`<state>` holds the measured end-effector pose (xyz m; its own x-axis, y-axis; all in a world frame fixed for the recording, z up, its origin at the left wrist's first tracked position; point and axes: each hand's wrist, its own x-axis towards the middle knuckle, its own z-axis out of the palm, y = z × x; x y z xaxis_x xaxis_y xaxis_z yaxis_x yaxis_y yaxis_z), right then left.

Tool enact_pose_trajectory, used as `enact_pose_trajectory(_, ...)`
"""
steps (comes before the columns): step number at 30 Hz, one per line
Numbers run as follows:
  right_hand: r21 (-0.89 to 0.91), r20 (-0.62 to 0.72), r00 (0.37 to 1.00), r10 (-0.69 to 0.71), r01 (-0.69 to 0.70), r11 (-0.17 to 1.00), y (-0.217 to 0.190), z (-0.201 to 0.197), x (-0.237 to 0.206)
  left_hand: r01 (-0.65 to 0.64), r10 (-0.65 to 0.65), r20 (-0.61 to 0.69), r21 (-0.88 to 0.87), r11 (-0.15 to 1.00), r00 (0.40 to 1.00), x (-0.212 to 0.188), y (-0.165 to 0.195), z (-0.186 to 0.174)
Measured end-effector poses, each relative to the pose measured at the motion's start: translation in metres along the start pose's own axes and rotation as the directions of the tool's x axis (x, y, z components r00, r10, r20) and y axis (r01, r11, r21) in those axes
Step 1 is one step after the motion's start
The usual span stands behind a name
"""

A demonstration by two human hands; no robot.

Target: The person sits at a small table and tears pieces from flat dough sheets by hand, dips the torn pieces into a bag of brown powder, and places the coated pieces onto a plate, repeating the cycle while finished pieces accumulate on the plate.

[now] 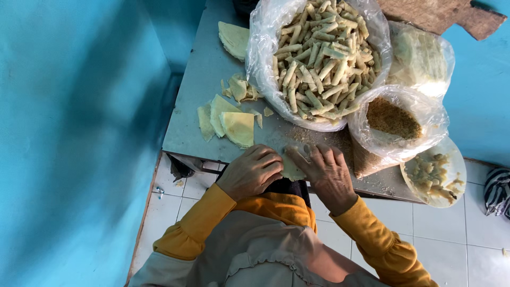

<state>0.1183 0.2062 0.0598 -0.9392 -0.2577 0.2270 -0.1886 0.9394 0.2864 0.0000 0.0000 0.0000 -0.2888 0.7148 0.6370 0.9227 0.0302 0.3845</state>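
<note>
1. Clearly the biggest container is the clear plastic bag (319, 58) at the far side of the grey table (196, 90), standing open and heaped with thin pale rolled sticks (324, 53), likely light and brittle.
2. Next, just right of it, a second plastic bag (422, 56) holds a stack of pale flat sheets; its mouth looks gathered loosely.
3. Nearer, a smaller bag (393, 127) stands open with brown crumbly filling (393, 118) inside.
4. At the table's right corner a white plate (434, 171) carries pale scraps and bits.
5. Loose triangular wrapper pieces (234, 125) lie flat on the table to the left, well apart from the bags.
6. Smallest, the wrapper piece in hand (292, 169) sits at the near table edge between both hands. It looks thin, soft and easily torn, so a light pinch along its edges seems best.
7. The left hand (251, 171) has its fingers curled down on the piece's left side; the right hand (326, 171) presses on it with fingers spread, lightly bent.
</note>
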Motion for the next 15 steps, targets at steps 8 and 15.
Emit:
enact_pose_trajectory(8, -0.045, -0.03, 0.998, 0.049, -0.051, 0.998, 0.024, 0.012, -0.001, 0.018, -0.018, 0.02, -0.019, 1.0, 1.0, 0.016, 0.002, 0.002)
enact_pose_trajectory(15, 0.647, 0.002, 0.989, 0.15, -0.116, 0.754, 0.025, 0.006, 0.005, 0.01, -0.01, 0.016, -0.001, 1.0, 1.0, 0.022, 0.013, 0.0)
